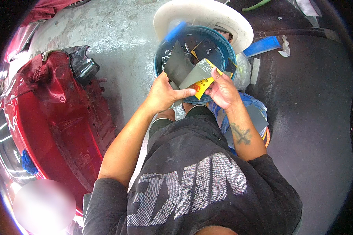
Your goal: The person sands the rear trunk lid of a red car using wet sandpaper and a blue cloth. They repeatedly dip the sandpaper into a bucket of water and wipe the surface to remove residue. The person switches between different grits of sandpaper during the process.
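A sheet of sandpaper (179,64), dark grey on its grit side and yellow with print on its back, is bent and curled between my two hands. My left hand (162,93) grips its near left edge, with the thumb stretched along the paper. On the other side, my right hand (224,89) pinches the folded-over yellow corner between thumb and fingers. Both hands are above the near side of a blue bucket (157,58). Inside the bucket lie dark pieces with yellow edges, partly hidden by the sheet. A blurred blue strip (175,31) crosses the bucket's far left rim.
Behind the bucket is a large white rounded plastic piece (166,13). A red car body panel (55,113) fills the left side. To the right are a blue flat bar (261,47), a clear plastic bag (243,72) and a grey sheet (256,117) among blue plastic.
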The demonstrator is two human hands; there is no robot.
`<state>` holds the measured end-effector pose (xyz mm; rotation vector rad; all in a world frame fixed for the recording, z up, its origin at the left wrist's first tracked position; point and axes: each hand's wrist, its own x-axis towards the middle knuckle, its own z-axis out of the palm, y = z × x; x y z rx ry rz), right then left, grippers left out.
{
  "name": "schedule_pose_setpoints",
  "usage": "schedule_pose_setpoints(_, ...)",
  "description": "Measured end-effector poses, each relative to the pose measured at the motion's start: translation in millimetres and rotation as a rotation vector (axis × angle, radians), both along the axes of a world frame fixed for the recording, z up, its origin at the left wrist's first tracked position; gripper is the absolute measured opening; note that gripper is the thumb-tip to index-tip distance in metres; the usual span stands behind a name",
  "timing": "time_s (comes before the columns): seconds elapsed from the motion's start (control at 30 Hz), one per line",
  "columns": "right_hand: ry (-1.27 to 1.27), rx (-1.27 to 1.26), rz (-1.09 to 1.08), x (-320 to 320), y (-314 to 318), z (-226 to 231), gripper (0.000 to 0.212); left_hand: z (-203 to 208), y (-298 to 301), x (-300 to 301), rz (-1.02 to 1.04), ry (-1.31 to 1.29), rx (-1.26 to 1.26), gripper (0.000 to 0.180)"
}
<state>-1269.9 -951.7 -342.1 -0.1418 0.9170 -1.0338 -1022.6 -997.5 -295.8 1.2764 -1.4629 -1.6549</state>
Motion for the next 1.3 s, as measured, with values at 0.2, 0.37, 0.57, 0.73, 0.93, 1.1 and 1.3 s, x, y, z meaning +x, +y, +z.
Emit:
schedule_pose_setpoints(0.2, -0.032, -0.096, -0.029, -8.3, 8.1, -8.8, 0.054, -9.3, -5.5, 2.3, 0.254, 0.172, 0.498, 0.033)
schedule_pose_setpoints(0.37, -0.279, -0.068, -0.064, -13.0, 6.3, -1.6, 0.074, -9.6, -5.0, -0.7, 0.225, 0.134, 0.378, 0.033)
schedule_pose_setpoints(0.57, -0.090, -0.154, -0.100, -6.1, 5.7, 4.2, 0.084, -1.2, -1.7, -8.5, -0.070, -0.039, 0.243, 0.043)
schedule_pose_setpoints(0.73, -0.209, -0.208, -0.111, -11.9, 10.8, -3.9, 0.072, 31.6, 1.2, -26.1, -0.498, -0.381, -0.320, 0.050)
schedule_pose_setpoints(0.93, -0.012, -0.086, -0.181, -9.8, 15.3, 3.3, 0.056, 4.0, -3.9, -27.4, -0.217, -0.080, 0.358, 0.045)
schedule_pose_setpoints(1.1, 0.078, -0.102, -0.313, -36.9, 10.8, -3.8, 0.036, -24.1, -20.6, -28.9, 0.175, -0.035, 0.017, 0.039)
schedule_pose_setpoints(1.3, 1.534, -0.518, 0.056, -9.9, -57.0, -27.1, 0.021, -53.3, -63.0, -72.1, -0.135, -0.974, -0.253, 0.040)
